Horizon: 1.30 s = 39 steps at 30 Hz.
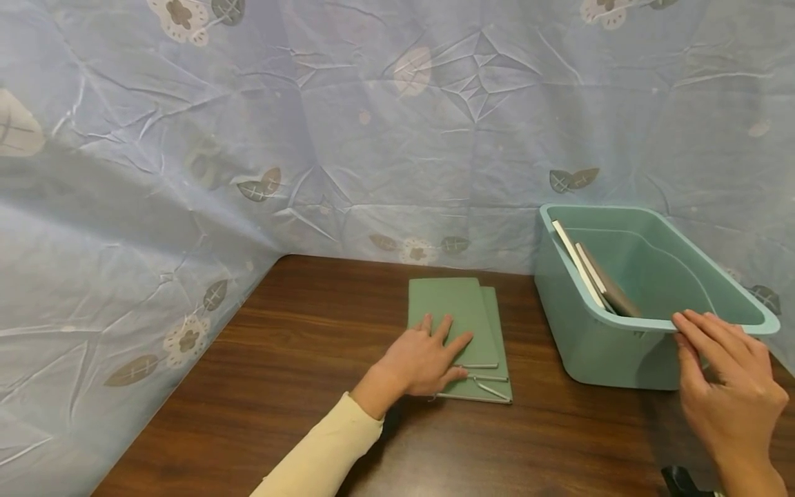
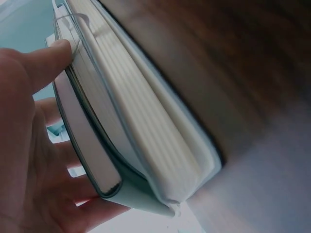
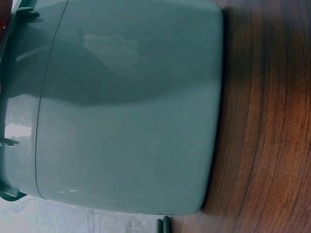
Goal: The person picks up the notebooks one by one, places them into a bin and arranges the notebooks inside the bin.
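A small stack of green hardcover notebooks [image 1: 450,310] lies on the table, the lower ones jutting out to the right and toward me. My left hand [image 1: 422,359] rests on the top cover with its fingers spread. In the left wrist view the thumb [image 2: 48,60] lies at the page edges [image 2: 141,107], where a thin ribbon shows. My right hand [image 1: 727,373] holds the near rim of a green plastic bin [image 1: 615,352], fingers over the lip and thumb below it. The right wrist view is mostly filled by the bin's outer wall [image 3: 126,141].
Inside the bin, a few books [image 1: 599,276] lean against its left wall. The dark wood table [image 1: 298,331] meets a patterned fabric sheet [image 1: 385,152] at the back and left. A black object [image 1: 680,480] shows at the bottom edge, by the right wrist.
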{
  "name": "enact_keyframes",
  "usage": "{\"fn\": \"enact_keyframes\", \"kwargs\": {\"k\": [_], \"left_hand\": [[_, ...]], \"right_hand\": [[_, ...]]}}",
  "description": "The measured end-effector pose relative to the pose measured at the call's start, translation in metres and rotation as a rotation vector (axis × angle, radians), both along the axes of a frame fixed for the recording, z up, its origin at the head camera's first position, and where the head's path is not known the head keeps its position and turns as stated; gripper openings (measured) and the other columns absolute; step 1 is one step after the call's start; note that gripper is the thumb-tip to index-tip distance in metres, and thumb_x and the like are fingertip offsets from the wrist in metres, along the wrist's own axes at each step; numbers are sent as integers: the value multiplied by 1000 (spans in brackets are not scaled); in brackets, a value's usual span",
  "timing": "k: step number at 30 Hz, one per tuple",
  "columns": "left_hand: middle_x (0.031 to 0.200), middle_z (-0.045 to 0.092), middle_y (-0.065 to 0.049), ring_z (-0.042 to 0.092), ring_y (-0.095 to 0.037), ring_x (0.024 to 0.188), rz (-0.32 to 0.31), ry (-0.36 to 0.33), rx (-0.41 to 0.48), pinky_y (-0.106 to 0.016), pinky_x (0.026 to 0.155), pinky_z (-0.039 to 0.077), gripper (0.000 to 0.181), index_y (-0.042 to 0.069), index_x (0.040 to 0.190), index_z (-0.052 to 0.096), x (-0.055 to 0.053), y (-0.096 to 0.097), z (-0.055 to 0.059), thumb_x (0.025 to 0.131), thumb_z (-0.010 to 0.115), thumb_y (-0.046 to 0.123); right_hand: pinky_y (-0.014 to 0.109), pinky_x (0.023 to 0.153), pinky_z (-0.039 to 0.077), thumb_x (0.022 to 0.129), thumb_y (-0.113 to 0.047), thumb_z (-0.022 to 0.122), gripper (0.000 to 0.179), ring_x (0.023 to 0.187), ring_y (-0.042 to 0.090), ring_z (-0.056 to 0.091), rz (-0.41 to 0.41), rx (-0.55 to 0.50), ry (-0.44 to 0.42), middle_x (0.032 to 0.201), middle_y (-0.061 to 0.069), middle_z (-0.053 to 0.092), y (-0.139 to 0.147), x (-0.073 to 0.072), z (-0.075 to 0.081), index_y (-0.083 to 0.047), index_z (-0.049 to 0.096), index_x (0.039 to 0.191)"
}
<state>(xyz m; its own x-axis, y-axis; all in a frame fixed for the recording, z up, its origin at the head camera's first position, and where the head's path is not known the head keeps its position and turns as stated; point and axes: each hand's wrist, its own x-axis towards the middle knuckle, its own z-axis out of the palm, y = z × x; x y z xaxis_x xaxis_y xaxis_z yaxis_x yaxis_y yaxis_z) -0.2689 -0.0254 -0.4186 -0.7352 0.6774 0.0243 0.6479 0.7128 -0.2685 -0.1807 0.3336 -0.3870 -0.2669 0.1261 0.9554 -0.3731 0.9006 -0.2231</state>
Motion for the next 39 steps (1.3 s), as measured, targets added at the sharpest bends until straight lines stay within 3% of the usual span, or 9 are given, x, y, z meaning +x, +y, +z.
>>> {"fn": "enact_keyframes", "kwargs": {"k": [11,19,29,39], "left_hand": [[158,34,-18,46,-47,135,-1,-1,30,-47,102,50,65,28,157,25,-1,1,-1,101,32,60],[153,41,-19,54,-46,128,-69,90,-13,-45,101,51,63,23,155,31,-3,0,0,103,29,59],[152,42,-17,55,-44,127,-99,62,-12,-45,91,57,64,25,154,33,-7,-4,3,101,29,62],[139,56,-20,69,-38,107,-236,176,-78,-46,99,52,52,23,147,38,-10,-3,2,104,35,52]], "right_hand": [[26,113,39,91,-8,68,19,118,28,63,8,-5,17,114,13,73,0,-1,0,-5,76,108],[27,114,38,92,-9,68,21,117,34,63,-3,14,-3,114,15,72,4,-2,-2,-5,76,110],[27,113,39,91,-9,68,20,117,31,64,2,4,12,114,13,73,3,-2,-3,-6,76,109],[26,113,39,91,-8,68,19,116,32,64,-4,-6,12,113,15,73,-1,-1,0,-5,76,108]]}}
